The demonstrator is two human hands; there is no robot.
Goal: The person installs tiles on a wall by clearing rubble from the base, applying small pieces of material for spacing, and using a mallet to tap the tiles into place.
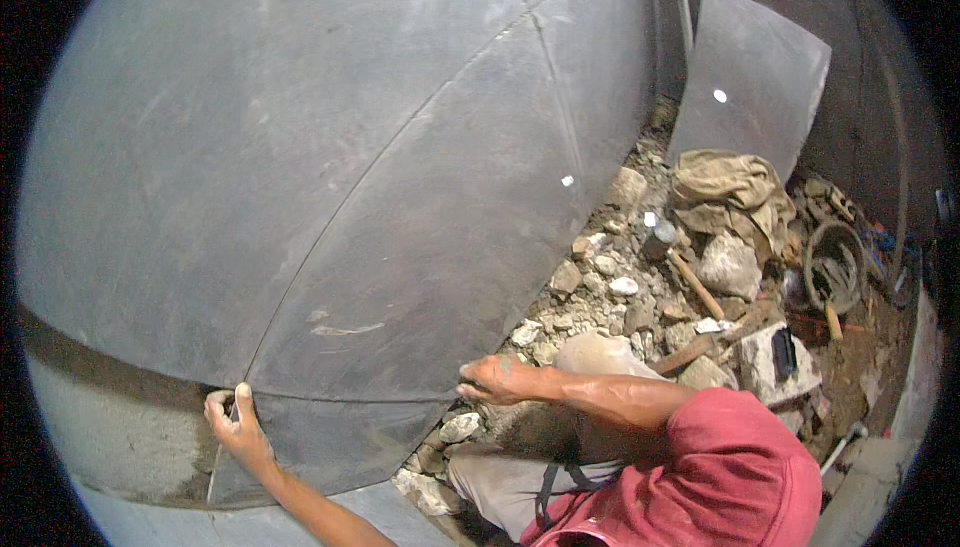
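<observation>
A cut piece of dark grey tile (pixel 330 447) lies at the near edge of a floor of large dark grey tiles (pixel 300 167), with a narrow joint between. At its far left corner is my left hand (pixel 238 429), thumb on top and fingers curled around the edge. My right hand (pixel 497 379) is closed at its far right corner, where the tile meets the rubble; the fingertips are partly hidden. Both hands seem to grip the cut piece. A bare grey strip of bedding (pixel 120 427) shows left of it.
Broken stones (pixel 600 287) cover the ground on the right, with a hammer (pixel 690 277) among them. Beyond lie a crumpled tan cloth (pixel 730 187) and a bucket (pixel 835 267). A loose grey tile (pixel 750 77) leans at the back right. A light grey surface (pixel 370 507) lies nearest me.
</observation>
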